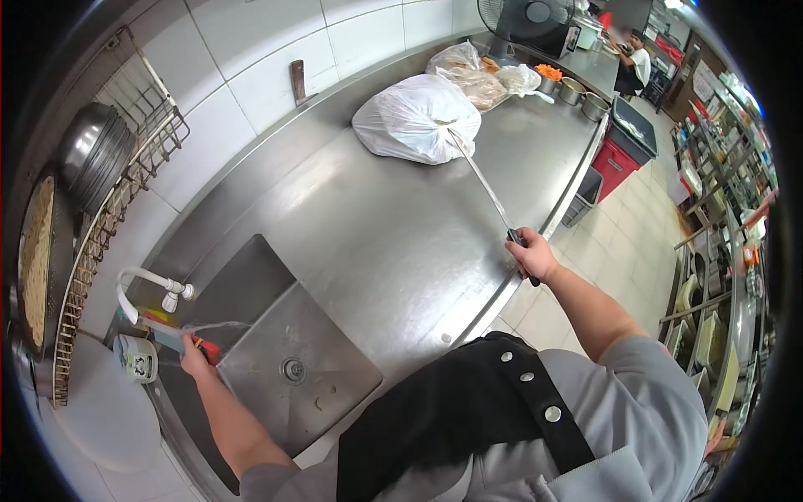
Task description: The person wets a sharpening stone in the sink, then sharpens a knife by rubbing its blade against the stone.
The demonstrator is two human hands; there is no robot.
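Observation:
My right hand (534, 255) is closed around the black handle of a long knife (483, 180). The blade points away from me, its tip by the knot of a white plastic bag (418, 120) on the steel counter (335, 201). Over the left side of the sink (284, 335), my left hand (196, 356) is closed on a red and black handle (207, 349). A flat pale blade seems to extend from it beneath the white faucet (138, 289), with a thin stream of water beside it.
A wire rack (125, 180) with stacked metal bowls (96, 159) hangs at the left. More plastic bags (473, 75), metal pots (572, 90) and a fan (527, 21) stand at the back. Bins (615, 151) and shelves (719, 293) are on the right. A person (634, 63) is in the distance.

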